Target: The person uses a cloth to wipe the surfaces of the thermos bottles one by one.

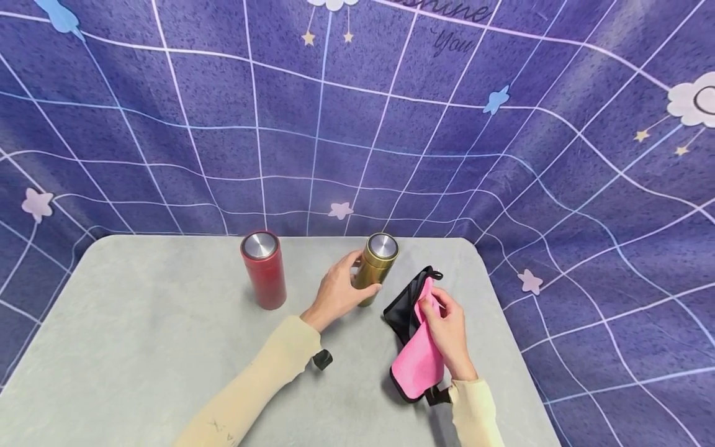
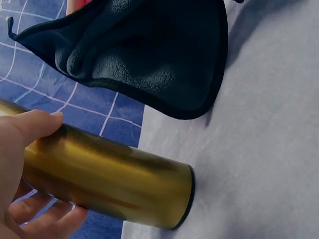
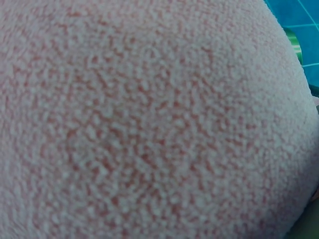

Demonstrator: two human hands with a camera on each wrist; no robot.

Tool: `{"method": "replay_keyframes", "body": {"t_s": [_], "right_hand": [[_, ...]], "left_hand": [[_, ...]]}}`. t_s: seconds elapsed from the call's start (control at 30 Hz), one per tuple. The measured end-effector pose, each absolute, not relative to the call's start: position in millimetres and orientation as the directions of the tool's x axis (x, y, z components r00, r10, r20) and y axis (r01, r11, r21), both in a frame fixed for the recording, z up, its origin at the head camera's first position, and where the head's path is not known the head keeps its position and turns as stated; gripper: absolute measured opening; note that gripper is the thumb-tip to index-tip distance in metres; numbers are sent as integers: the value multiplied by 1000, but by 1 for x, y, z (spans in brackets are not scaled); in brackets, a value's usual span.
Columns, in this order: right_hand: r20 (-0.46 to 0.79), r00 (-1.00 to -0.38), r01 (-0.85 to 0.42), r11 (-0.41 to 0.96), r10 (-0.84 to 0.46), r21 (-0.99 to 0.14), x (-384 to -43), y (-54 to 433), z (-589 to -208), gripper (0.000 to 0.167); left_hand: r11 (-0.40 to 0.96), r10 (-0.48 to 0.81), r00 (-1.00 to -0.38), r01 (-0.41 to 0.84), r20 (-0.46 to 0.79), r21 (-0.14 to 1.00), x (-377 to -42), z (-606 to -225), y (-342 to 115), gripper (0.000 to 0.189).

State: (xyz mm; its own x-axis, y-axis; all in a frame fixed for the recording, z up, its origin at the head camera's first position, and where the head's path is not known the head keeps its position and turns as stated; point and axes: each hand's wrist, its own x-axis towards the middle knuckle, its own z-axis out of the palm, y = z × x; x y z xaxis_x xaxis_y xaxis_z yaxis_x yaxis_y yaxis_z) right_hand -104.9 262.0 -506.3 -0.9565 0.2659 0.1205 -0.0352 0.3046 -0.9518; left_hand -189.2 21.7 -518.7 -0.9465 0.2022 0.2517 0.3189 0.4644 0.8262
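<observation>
A gold thermos flask [image 1: 373, 271] with a silver-topped lid stands upright on the table, and my left hand [image 1: 341, 287] grips it round the side. In the left wrist view its gold body [image 2: 114, 174] shows, the thumb on one side and the fingers on the other. To its right, my right hand [image 1: 449, 327] pinches a cloth [image 1: 420, 363] that is pink on one face and black on the other. The cloth hangs folded from the fingers, its black face [image 2: 149, 64] towards the flask. Pink pile [image 3: 149, 119] fills most of the right wrist view and hides the fingers there.
A red thermos flask [image 1: 265, 273] stands upright to the left of the gold one. The grey table [image 1: 139, 347] ends at the back against a blue curtain [image 1: 290, 136] with a grid and star pattern, which also runs along the right side.
</observation>
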Motion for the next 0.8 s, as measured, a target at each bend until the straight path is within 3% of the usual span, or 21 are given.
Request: {"method": "replay_keyframes", "body": {"t_s": [0.4,0.8], "right_hand": [[119,-961,-54,253,250,-966,-97,248,-510,20],[115,-976,-82,175,185,-981,-82,230,-516,18]], "left_hand": [[469,240,-947,306,214,829,-178,-526,14,90],[237,177,-962,246,207,940,-131,-529,-28,69]]}}
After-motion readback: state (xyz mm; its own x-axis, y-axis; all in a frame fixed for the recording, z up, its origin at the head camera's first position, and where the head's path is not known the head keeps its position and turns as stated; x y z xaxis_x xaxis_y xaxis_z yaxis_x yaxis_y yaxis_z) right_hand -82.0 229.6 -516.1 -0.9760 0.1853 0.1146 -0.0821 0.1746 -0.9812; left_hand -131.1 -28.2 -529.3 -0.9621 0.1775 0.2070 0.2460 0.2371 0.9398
